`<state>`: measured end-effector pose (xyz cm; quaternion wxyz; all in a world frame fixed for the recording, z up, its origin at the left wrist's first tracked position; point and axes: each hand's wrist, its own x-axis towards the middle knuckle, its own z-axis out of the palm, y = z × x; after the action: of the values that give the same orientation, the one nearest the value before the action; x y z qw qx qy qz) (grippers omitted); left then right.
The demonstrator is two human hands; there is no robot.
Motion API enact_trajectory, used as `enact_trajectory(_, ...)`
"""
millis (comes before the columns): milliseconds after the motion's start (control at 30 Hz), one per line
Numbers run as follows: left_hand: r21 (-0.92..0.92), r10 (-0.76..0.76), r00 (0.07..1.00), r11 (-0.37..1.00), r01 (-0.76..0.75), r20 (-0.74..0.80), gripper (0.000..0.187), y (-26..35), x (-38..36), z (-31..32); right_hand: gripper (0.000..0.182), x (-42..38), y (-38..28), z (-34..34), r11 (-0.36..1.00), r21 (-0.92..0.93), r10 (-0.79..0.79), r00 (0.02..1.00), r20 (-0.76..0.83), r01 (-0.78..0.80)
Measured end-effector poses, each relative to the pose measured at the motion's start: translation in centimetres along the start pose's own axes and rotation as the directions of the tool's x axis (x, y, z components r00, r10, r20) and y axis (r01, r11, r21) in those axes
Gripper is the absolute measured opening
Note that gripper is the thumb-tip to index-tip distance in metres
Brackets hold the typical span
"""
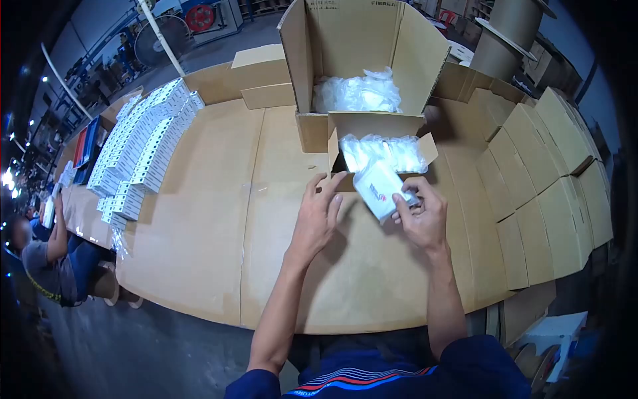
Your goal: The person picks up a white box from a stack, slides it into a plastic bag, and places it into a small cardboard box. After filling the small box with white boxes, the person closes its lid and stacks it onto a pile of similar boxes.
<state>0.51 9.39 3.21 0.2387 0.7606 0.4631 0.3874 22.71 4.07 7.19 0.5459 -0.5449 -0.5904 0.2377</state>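
My right hand pinches a white printed packet by its right side, thumb on the front face. The packet looks wrapped in clear plastic and is tilted in front of a small open cardboard box. Several plastic-wrapped packets fill that box in a row. My left hand is open with fingers apart, its fingertips close to the box's lower left corner. Behind the small box stands a large open carton that holds a heap of clear plastic-wrapped items.
Cardboard covers the table. Stacked small white boxes stand at the left beside a dark blue tray. Larger brown cartons line the right edge. A seated person handles something white at the far left.
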Motion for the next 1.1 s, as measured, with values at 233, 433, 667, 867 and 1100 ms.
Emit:
enact_trajectory(233,0.027,0.016,0.996,1.000,-0.014,-0.083,0.051,-1.7,1.0,2.1,0.021,4.0,-0.8,4.9,0.972,-0.005,-0.229,0.940,-0.253,0.236)
enact_trajectory(433,-0.018,0.050,0.994,0.998,-0.052,-0.100,0.053,-3.0,0.6,2.5,0.022,6.2,1.5,9.0,0.877,-0.269,-0.451,0.875,-0.176,0.398)
enact_trajectory(667,-0.052,0.010,0.998,0.999,-0.013,-0.065,0.052,-2.5,0.8,1.9,0.018,7.2,2.1,10.7,0.872,-0.330,-0.416,0.903,-0.107,0.363)
enact_trajectory(867,-0.066,0.014,0.997,0.998,-0.019,-0.081,0.051,-2.7,0.9,2.0,0.016,8.4,1.8,11.1,0.852,-0.430,-0.335,0.942,-0.012,0.298)
enact_trajectory(1100,-0.126,0.010,0.995,0.992,-0.023,-0.102,0.050,-2.6,1.2,1.7,0.021,7.1,1.8,12.5,0.787,-0.588,-0.160,0.982,0.096,0.186)
